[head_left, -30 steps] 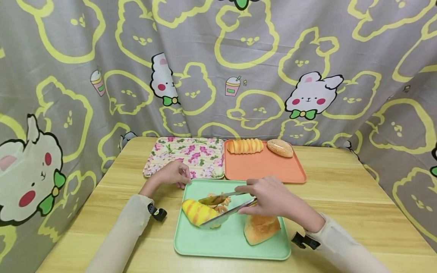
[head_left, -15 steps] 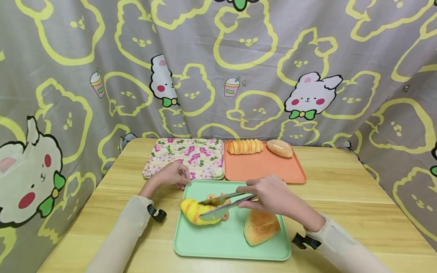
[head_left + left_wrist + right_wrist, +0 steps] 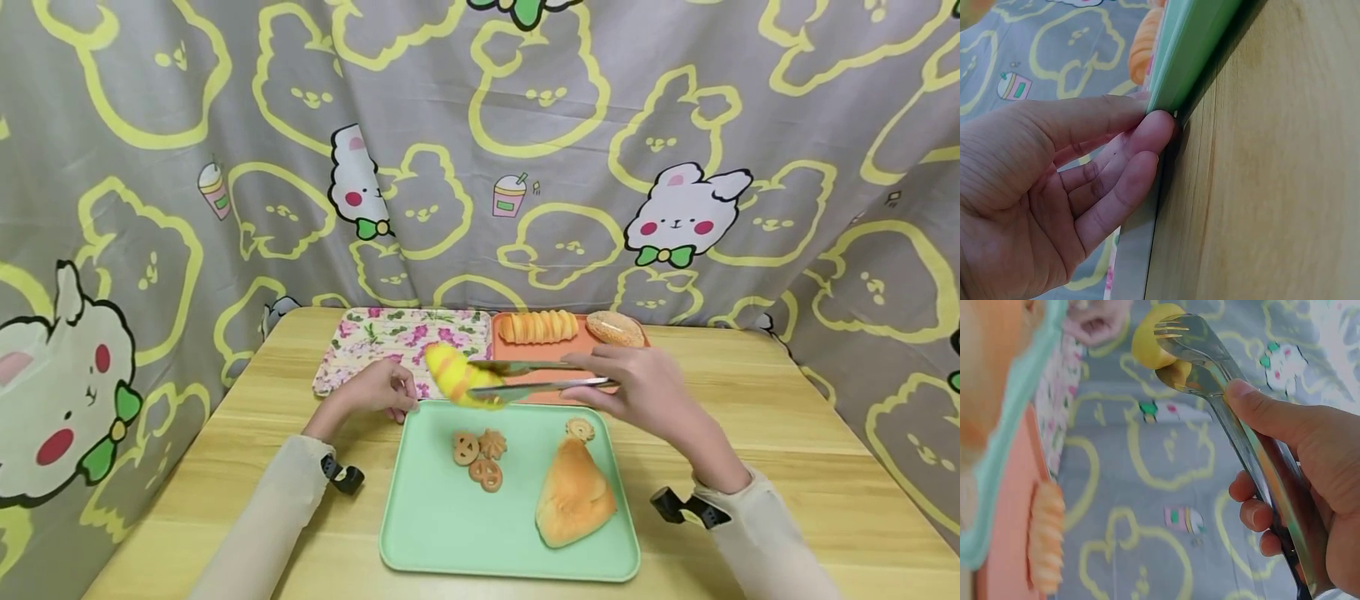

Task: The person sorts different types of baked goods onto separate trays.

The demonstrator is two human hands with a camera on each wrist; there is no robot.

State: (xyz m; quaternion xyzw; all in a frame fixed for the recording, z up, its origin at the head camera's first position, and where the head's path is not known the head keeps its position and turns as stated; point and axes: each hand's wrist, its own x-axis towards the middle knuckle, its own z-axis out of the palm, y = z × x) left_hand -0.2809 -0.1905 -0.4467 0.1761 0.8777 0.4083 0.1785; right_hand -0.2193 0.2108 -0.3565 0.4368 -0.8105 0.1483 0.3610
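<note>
Bread (image 3: 452, 375) hangs in tongs (image 3: 1210, 349), now lifted clear of the green tray (image 3: 450, 542); I see the right hand (image 3: 637, 385) clamping its fingers round them, the left hand (image 3: 381, 390) still pinching the tray's corner.

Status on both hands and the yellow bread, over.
Right hand gripping tongs. Left hand pinching corner of green tray. Yellow bread aloft in the tongs. Nothing seen blocking it.

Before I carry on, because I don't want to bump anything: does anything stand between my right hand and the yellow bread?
Only the metal tongs: your right hand grips them, and their far ends hold the yellow bread. Nothing else visible stands between.
</note>
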